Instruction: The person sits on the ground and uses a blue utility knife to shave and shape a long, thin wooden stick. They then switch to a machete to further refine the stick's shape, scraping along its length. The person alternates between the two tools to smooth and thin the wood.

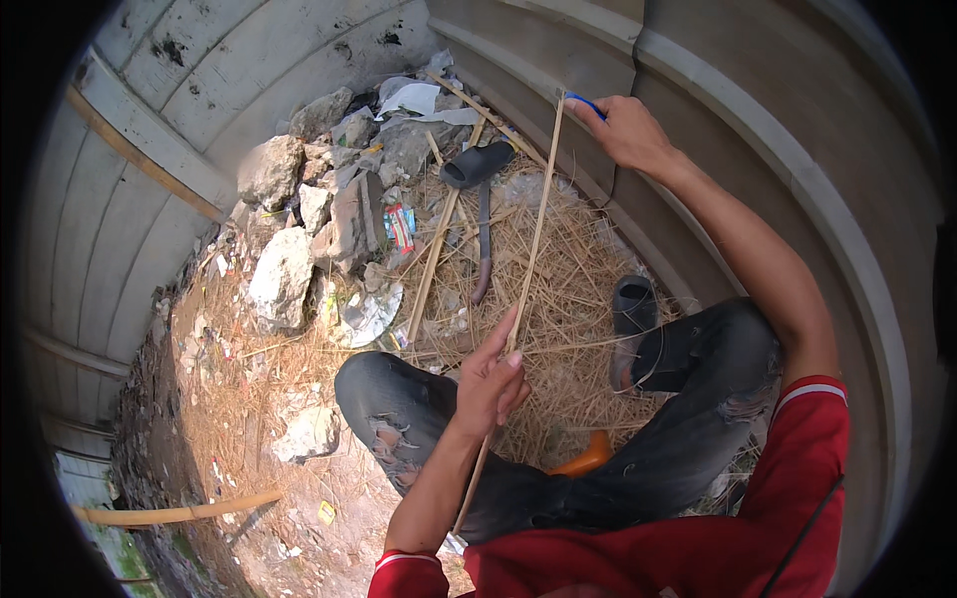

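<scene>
A long, thin pale strip of split bamboo or wood (539, 224) slants from the far right of centre down past my left knee. My left hand (488, 387) is closed around its lower part, with the index finger stretched along it. At the strip's far end, my right hand (635, 132) grips a blue-handled tool (586, 104) that meets the tip. Most of that tool is hidden by my fingers, so its kind is unclear. Beyond my left hand, a long dark blade with a brown handle (484, 244) lies on straw-like shavings (553, 284).
A loose black sandal (477, 164) lies by the blade, near wooden slats (434, 261). Rocks (282, 277) and litter are heaped at the left. Corrugated metal sheeting (738, 110) rises close on the right. Something orange (583, 454) sits between my legs.
</scene>
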